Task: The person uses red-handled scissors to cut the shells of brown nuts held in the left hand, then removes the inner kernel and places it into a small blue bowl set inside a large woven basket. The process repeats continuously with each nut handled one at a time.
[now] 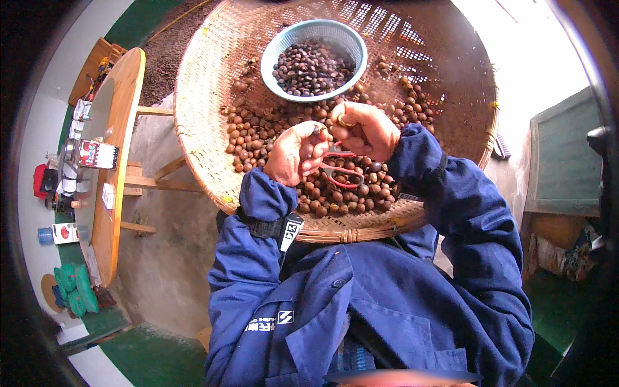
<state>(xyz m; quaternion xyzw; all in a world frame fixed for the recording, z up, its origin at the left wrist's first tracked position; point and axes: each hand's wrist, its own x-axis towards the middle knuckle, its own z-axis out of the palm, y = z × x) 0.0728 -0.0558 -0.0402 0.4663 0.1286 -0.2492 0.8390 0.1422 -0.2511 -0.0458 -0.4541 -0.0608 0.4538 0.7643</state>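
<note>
Both hands are close together over a wide woven bamboo basket of round brown nuts. My left hand is closed, with a small dark nut at its thumb and fingertips. Almost touching it, my right hand has its fingers curled in a pinch; what they hold is too small to make out. Red-handled scissors are just below the hands, against the left fingers; their blades are hidden, and I cannot tell whether a hand supports them. Beyond, a light blue plastic colander holds dark nuts.
A round wooden table stands to the left, with a red and white box and other small items. Green netting is at the lower left. At the right, a green panel leans near the wall.
</note>
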